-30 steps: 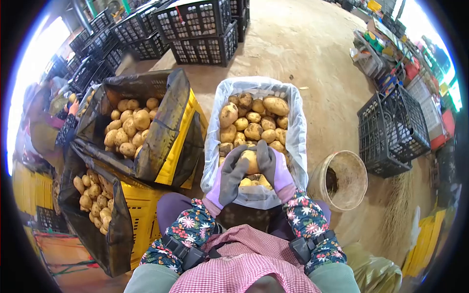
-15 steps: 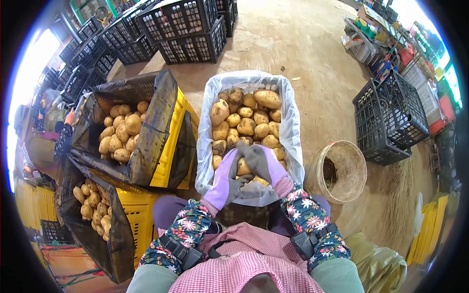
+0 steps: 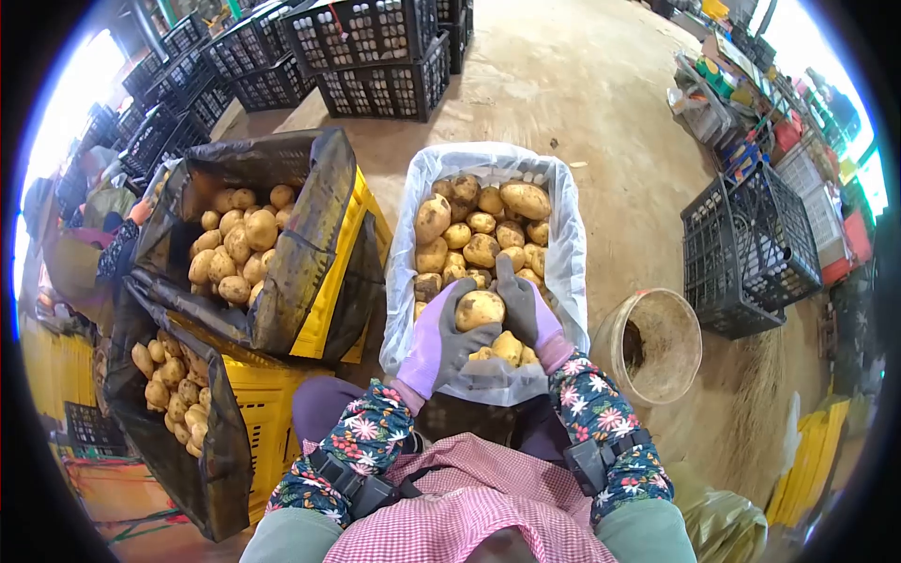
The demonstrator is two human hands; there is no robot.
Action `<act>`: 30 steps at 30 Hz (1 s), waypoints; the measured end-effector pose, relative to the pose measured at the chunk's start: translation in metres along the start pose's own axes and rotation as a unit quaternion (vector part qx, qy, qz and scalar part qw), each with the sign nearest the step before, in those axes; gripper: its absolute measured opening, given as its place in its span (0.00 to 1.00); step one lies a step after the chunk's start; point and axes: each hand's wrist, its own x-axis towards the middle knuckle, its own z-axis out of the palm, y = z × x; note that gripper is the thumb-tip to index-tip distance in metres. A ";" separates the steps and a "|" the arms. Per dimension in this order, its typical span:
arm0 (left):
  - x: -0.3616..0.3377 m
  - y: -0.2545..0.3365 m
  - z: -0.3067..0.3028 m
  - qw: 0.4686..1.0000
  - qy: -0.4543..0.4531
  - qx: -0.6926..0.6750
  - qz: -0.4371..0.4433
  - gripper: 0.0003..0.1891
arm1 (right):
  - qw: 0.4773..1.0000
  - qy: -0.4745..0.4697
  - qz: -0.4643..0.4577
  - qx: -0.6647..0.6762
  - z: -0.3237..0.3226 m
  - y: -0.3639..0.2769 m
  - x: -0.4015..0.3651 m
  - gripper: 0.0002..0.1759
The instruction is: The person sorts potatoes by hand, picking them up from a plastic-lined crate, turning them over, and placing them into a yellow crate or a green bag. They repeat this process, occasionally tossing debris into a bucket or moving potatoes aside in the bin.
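In purple gloves with grey palms, my left hand [image 3: 456,328] and my right hand [image 3: 522,308] hold one potato [image 3: 480,311] between them. The left fingers curl around its left side and underneath; the right hand presses on its right side. Just below the pair is a crate lined with white translucent plastic [image 3: 404,235], filled with potatoes [image 3: 481,250]. Some of these potatoes carry dark soil patches. A few paler ones [image 3: 508,348] lie at the near end, beneath my hands.
To the left, yellow crates [image 3: 324,291] with black liners [image 3: 319,202] hold more potatoes [image 3: 236,239]. A dirty white bucket [image 3: 657,345] stands right of the lined crate, with black crates [image 3: 746,249] beyond it. Stacked black crates [image 3: 385,84] stand behind. Another person's sleeve [image 3: 122,249] shows far left.
My hands, pressed close together and blurred before, have moved apart a little. A potato now shows plainly between them. The view has shifted slightly, so the crate appears farther right and lower.
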 end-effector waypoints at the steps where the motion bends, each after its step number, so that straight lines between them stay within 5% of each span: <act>1: 0.001 -0.004 -0.003 0.983 0.029 0.169 0.069 0.34 | 0.996 -0.071 0.053 0.020 -0.006 -0.012 0.006 0.25; 2: 0.004 -0.007 -0.005 0.932 0.058 0.333 0.132 0.34 | 0.984 -0.141 0.106 0.038 -0.012 -0.018 0.012 0.26; 3: 0.008 -0.010 -0.008 0.923 0.061 0.352 0.145 0.34 | 0.956 -0.106 -0.253 -0.103 -0.006 0.016 0.014 0.28; 4: 0.010 -0.005 -0.009 0.923 0.064 0.351 0.143 0.34 | 0.956 -0.110 -0.253 -0.103 -0.004 0.000 0.011 0.28; 6: 0.011 0.015 -0.009 0.939 -0.044 0.342 -0.011 0.41 | 0.975 -0.151 -0.057 -0.155 0.003 -0.046 -0.002 0.26; 10: 0.006 -0.006 -0.010 0.936 0.038 0.335 0.096 0.39 | 0.971 -0.070 -0.014 -0.228 0.010 0.015 0.016 0.24; 11: 0.009 -0.003 -0.016 0.948 0.008 0.301 0.106 0.41 | 0.952 -0.101 0.246 0.147 -0.004 -0.007 0.016 0.28; 12: 0.010 -0.009 -0.020 0.965 0.044 0.223 0.134 0.36 | 0.912 -0.072 0.286 0.286 -0.004 0.002 0.019 0.30; 13: 0.012 0.008 -0.027 0.987 0.092 -0.127 -0.040 0.29 | 0.920 -0.051 0.285 0.263 -0.007 0.001 0.021 0.28; 14: 0.023 0.008 -0.053 0.984 0.087 -0.157 -0.001 0.22 | 0.928 -0.027 0.285 0.240 -0.010 0.002 0.021 0.26; 15: 0.029 0.028 -0.072 0.971 0.177 -0.153 0.052 0.19 | 0.928 -0.023 0.288 0.235 -0.016 0.020 0.021 0.26; 16: 0.028 0.043 -0.099 0.946 0.227 0.143 0.180 0.18 | 0.965 -0.103 0.238 -0.032 -0.024 0.053 0.023 0.25; 17: 0.040 0.034 -0.129 0.926 0.323 0.020 0.194 0.20 | 0.923 -0.179 0.169 -0.295 -0.030 0.071 0.025 0.24; 18: 0.040 0.042 -0.154 0.894 0.380 0.122 0.202 0.25 | 0.921 -0.180 0.171 -0.300 -0.031 0.069 0.023 0.24; 20: 0.036 0.048 -0.181 0.732 0.505 0.431 0.154 0.29 | 0.894 -0.202 0.184 -0.354 -0.027 0.060 0.019 0.23; 22: 0.037 0.038 -0.163 0.733 0.477 0.428 0.227 0.29 | 0.904 -0.183 0.175 -0.343 -0.017 0.097 0.035 0.25; 24: 0.034 0.012 -0.130 0.752 0.359 0.486 0.263 0.28 | 0.887 -0.042 0.055 -0.456 -0.006 0.117 0.056 0.28; 28: 0.037 0.004 -0.084 0.849 0.152 0.446 0.240 0.27 | 0.790 0.035 0.014 -0.612 0.030 0.183 0.080 0.30; 30: 0.039 -0.006 -0.083 0.865 0.157 0.414 0.237 0.25 | 0.780 0.057 -0.007 -0.623 0.035 0.191 0.089 0.30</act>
